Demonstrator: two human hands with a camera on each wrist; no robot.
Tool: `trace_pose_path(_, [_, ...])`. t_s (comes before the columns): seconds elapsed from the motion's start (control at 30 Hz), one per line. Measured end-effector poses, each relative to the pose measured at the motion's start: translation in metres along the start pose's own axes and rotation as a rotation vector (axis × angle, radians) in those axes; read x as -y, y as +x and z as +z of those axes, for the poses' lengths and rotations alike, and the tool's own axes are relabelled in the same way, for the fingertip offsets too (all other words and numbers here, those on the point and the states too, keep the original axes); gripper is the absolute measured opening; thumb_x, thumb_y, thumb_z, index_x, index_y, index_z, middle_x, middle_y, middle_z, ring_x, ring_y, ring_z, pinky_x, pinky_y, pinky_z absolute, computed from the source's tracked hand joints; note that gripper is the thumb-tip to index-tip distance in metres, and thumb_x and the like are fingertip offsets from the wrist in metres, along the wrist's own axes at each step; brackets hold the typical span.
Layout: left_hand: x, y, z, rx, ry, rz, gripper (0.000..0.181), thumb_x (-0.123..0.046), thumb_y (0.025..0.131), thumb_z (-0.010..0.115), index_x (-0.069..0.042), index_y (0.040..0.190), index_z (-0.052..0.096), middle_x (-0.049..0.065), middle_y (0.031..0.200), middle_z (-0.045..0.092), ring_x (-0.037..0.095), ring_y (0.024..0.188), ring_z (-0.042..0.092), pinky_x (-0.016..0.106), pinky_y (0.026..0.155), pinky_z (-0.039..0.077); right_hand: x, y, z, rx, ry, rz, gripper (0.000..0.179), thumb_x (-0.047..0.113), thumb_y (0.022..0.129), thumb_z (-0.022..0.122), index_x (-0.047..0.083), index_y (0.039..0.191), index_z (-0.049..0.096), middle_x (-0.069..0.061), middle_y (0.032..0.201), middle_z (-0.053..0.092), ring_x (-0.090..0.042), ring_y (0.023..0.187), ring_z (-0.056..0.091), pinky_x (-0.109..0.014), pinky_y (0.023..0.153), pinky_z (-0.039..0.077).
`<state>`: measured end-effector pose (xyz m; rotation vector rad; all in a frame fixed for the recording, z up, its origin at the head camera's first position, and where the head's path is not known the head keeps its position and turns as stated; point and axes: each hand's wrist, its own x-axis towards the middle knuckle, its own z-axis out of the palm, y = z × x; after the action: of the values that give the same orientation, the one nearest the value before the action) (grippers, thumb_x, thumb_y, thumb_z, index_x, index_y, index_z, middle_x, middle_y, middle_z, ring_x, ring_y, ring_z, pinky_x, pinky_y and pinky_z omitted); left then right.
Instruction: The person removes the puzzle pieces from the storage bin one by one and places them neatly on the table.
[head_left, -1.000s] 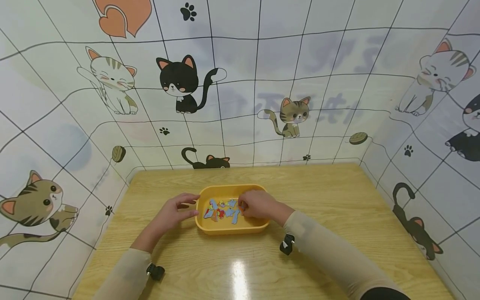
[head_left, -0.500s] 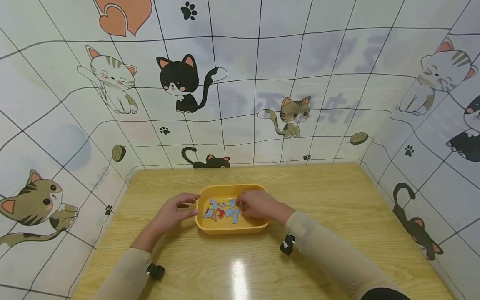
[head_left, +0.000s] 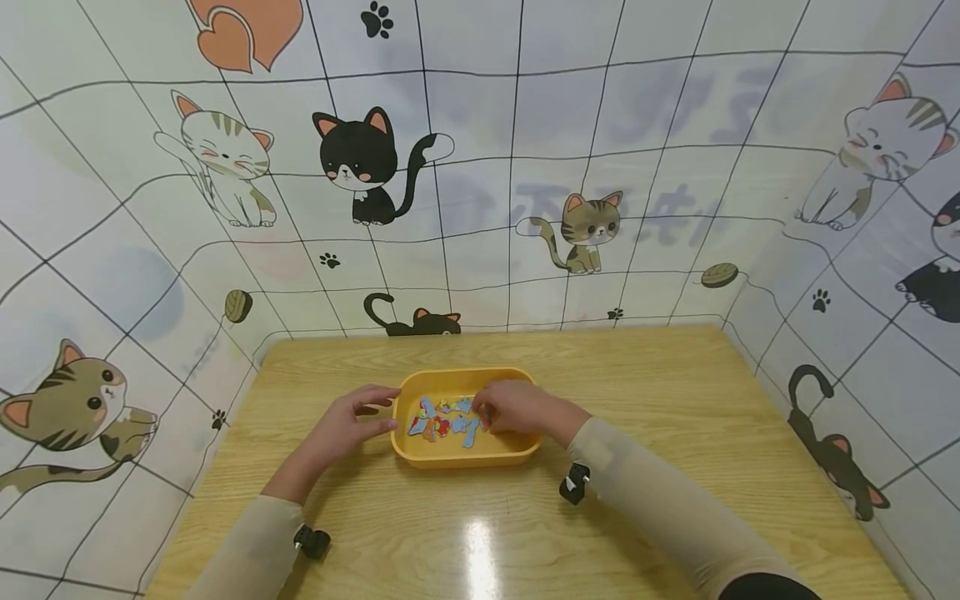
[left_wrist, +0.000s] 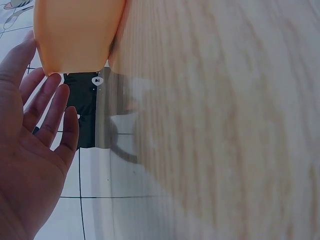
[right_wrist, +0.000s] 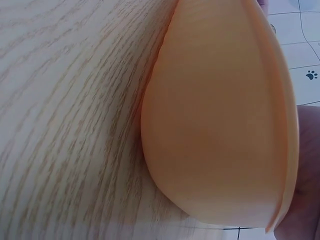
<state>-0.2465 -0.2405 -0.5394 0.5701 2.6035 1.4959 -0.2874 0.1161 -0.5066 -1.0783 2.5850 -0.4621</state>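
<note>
A yellow plastic tray [head_left: 465, 461] rests on the table, with several small flat pieces [head_left: 428, 407] in it, mostly light blue with red, orange and yellow parts, like jigsaw pieces. My left hand [head_left: 347, 429] is at the tray's left end, fingertips right at the rim, fingers loosely spread. In the left wrist view those fingers [left_wrist: 52, 115] reach up to the tray's outer wall [left_wrist: 80, 35]. My right hand [head_left: 517, 406] reaches over the right rim, its fingers curled down beside the pieces; I cannot tell whether they pinch one. The tray wall [right_wrist: 215, 115] hides its fingertips in the right wrist view.
The light wooden table [head_left: 630, 383] extends all around the tray. Behind it and at both sides stand white panels [head_left: 480, 200] printed with a grid and cartoon cats. A small black camera [head_left: 574, 484] sits at the right wrist, another camera [head_left: 312, 542] at the left.
The fingers of my right hand have shifted very slightly left inside the tray. My left hand stays at the left rim, and the pieces lie almost as before.
</note>
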Motion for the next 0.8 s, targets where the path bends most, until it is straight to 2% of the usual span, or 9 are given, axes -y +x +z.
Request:
trace_pose_path(0.2, [0.000,-0.001,0.000,0.002,0.004,0.007,0.049,-0.018,0.098,0.088,-0.012,0.144,0.074,0.006,0.145,0.070,0.036,0.131,0.065,0.062,0.112,0.053,-0.002,0.002,-0.002,0.031,0.034,0.017,0.020,0.011,0.096,0.088,0.012,0.112,0.076,0.005,0.094,0.071,-0.012,0.086,0.060,-0.032,0.083,0.056])
trace_pose_path(0.33, [0.000,0.000,0.000,0.004,0.012,0.008,0.049,-0.018,0.098,0.088,-0.012,0.144,0.073,0.006,0.145,0.070,0.036,0.132,0.065,0.063,0.112,0.053,-0.006,0.001,-0.002,0.013,0.031,0.007,0.019,0.014,0.094,0.089,0.014,0.103,0.072,0.006,0.090,0.069,-0.011,0.083,0.059,-0.031,0.078,0.054])
trace_pose_path(0.53, [0.001,-0.001,0.000,0.004,0.023,0.011,0.049,-0.017,0.099,0.087,-0.011,0.145,0.073,0.007,0.145,0.070,0.036,0.131,0.065,0.063,0.112,0.053,-0.012,-0.004,-0.004,-0.078,0.102,-0.001,0.031,0.018,0.095,0.089,0.012,0.118,0.070,0.004,0.108,0.070,-0.011,0.091,0.064,-0.032,0.084,0.059])
trace_pose_path(0.8, [0.000,0.000,0.000,0.001,0.025,0.013,0.049,-0.016,0.098,0.088,-0.010,0.144,0.073,0.008,0.145,0.070,0.036,0.131,0.065,0.063,0.111,0.053,-0.021,-0.024,-0.011,-0.176,0.197,0.018,0.041,0.020,0.099,0.086,0.009,0.134,0.067,0.002,0.115,0.068,-0.010,0.082,0.063,-0.029,0.071,0.058])
